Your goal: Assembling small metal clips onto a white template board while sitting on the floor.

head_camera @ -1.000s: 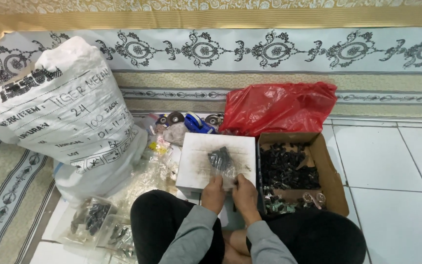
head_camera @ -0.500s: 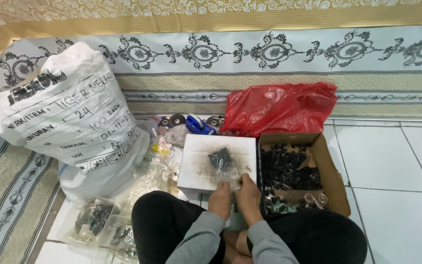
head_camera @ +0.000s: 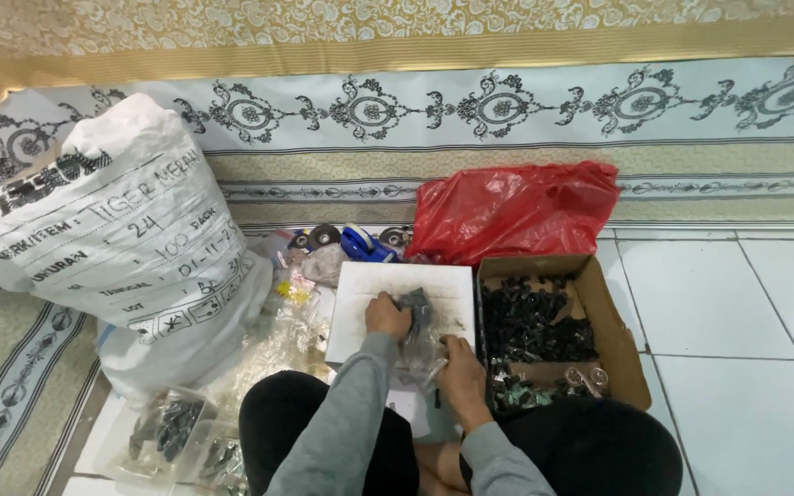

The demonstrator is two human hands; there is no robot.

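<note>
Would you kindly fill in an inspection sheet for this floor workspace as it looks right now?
Surface: white flat box on the tiled floor, used as a work pad.
Job's things: small clear bag of dark parts; open cardboard box of black parts.
Clutter: big white sack, red plastic bag, blue tape dispenser, filled clear bags.
Grips: left hand and right hand both hold the small bag.
Cables: nothing seen.
Surroundings: patterned mattress edge.

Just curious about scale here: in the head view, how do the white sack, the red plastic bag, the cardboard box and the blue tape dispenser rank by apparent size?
1. white sack
2. red plastic bag and cardboard box, too alike to rank
3. blue tape dispenser
</note>
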